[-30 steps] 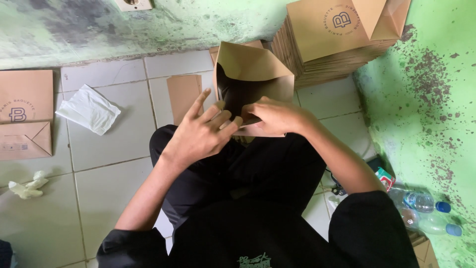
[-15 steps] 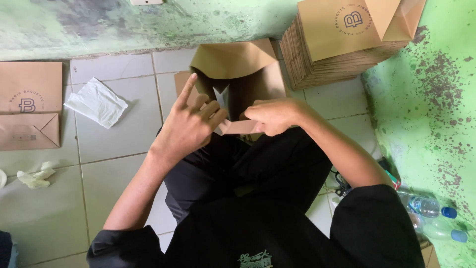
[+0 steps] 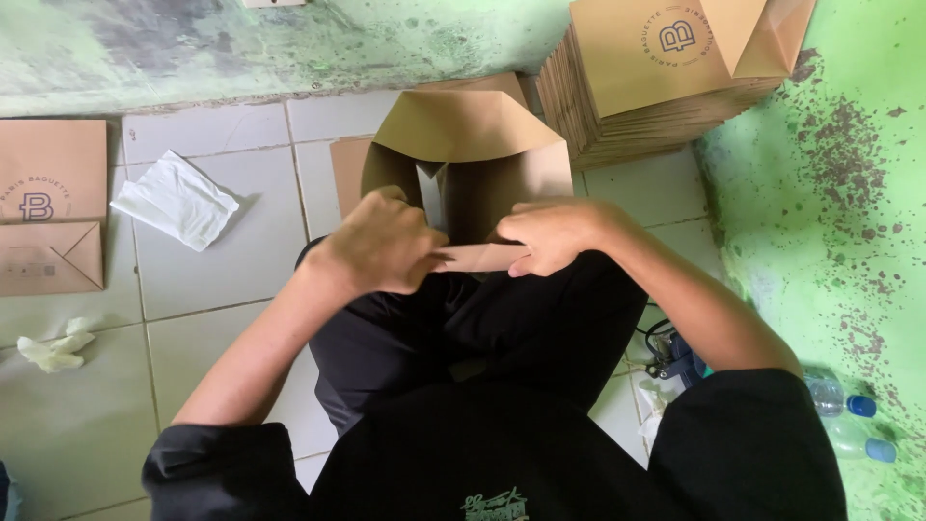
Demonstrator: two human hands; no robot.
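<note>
I sit on the tiled floor (image 3: 231, 280) with a brown paper bag (image 3: 463, 164) held over my lap, its open bottom end facing me. The bag is matte kraft paper, stiff enough to stand in crisp creases: its upper flap (image 3: 463, 125) folds into a wide trapezoid, and the side panels cave inward around a dark hollow. My left hand (image 3: 381, 246) is clenched on the near flap (image 3: 487, 258), a narrow flat strip of the same paper, with the thumb pressing on top of it. My right hand (image 3: 550, 236) grips the opposite end of that strip, fingers curled over its edge. Both grips are closed on the paper; the strip lies level between them, just above my black trousers. Ahead and to the right, a tall stack of flattened bags (image 3: 656, 87) rests against the green wall (image 3: 830, 193), its edges forming fine ribbed layers. On the floor to the left lie a flat printed bag (image 3: 48, 207), a crumpled white tissue (image 3: 174, 198) and a smaller white scrap (image 3: 53, 347). Two clear plastic bottles (image 3: 849, 420) with blue caps lie at the right.
</note>
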